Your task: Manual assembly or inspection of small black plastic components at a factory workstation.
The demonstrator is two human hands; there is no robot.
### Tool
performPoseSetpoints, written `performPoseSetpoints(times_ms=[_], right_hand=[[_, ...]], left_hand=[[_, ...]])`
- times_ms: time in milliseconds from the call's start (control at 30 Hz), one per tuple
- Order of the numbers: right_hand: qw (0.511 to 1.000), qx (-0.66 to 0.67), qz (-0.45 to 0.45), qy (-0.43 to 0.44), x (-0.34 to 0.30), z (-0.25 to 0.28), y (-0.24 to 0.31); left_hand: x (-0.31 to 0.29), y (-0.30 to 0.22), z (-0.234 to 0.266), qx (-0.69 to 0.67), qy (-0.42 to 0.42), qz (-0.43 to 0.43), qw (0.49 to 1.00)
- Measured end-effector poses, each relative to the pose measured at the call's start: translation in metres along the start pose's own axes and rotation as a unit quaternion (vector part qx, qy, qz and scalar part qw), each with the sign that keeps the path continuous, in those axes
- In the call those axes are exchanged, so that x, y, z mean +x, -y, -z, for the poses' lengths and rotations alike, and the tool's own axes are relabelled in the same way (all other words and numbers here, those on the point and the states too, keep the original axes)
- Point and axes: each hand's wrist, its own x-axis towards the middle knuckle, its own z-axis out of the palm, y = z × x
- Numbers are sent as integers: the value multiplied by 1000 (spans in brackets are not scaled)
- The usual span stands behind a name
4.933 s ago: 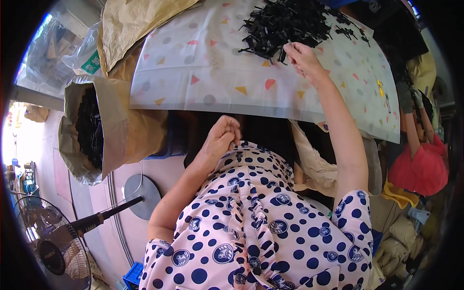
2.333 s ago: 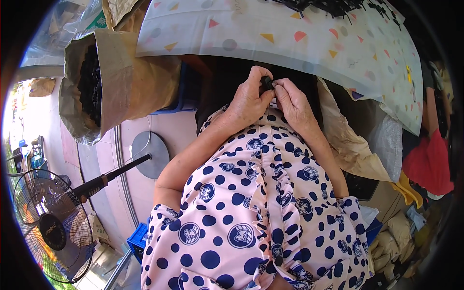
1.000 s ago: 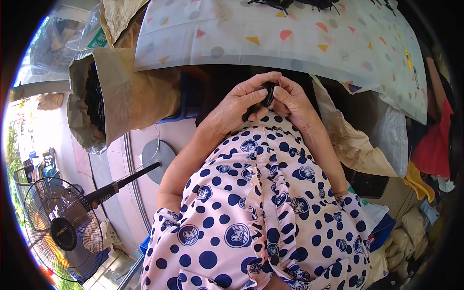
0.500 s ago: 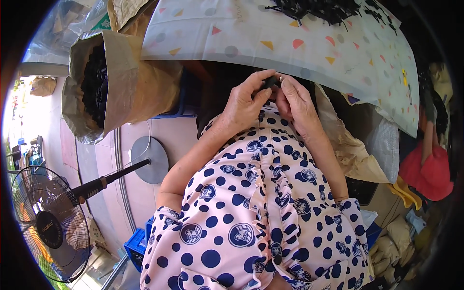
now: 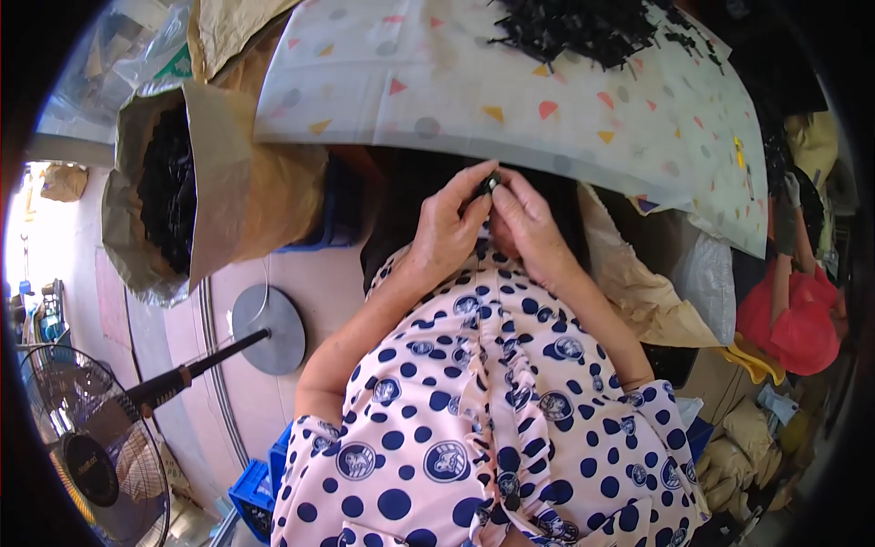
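Note:
Both hands meet just off the near edge of the covered table (image 5: 428, 128). My left hand (image 5: 444, 226) pinches a small black piece (image 5: 488, 185) between thumb and fingers. Close against it, my right hand (image 5: 529, 223) has its thumb and forefinger closed on the same piece. A small pale or shiny spot shows at the piece's end; its exact kind is too small to make out. On the far part of the table lies a heap of thin black pieces (image 5: 574, 32).
A paper sack (image 5: 219, 182) full of black pieces stands at the left. Below it are a round fan base (image 5: 269, 330) and a standing fan (image 5: 91, 465). An opened paper sack (image 5: 638, 283) hangs at the right. Another person in red (image 5: 807, 324) works at far right.
My hands stay together on the small black piece, with the right hand's fingers shifted around it. The whole view has tilted slightly, so the table and sack appear lower.

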Motion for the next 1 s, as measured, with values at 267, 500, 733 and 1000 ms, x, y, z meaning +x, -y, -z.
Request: performPoseSetpoints(times_ms=[267, 500, 733, 1000], right_hand=[[999, 27, -3, 25, 12, 9, -4], [942, -248, 49, 221, 48, 29, 29], [827, -522, 187, -97, 131, 86, 97], [707, -646, 259, -123, 189, 103, 95]], left_hand=[[3, 2, -6, 121, -39, -74, 989], [0, -10, 25, 110, -51, -89, 989], [0, -107, 150, 434, -318, -235, 809], [3, -110, 288, 603, -278, 24, 748]])
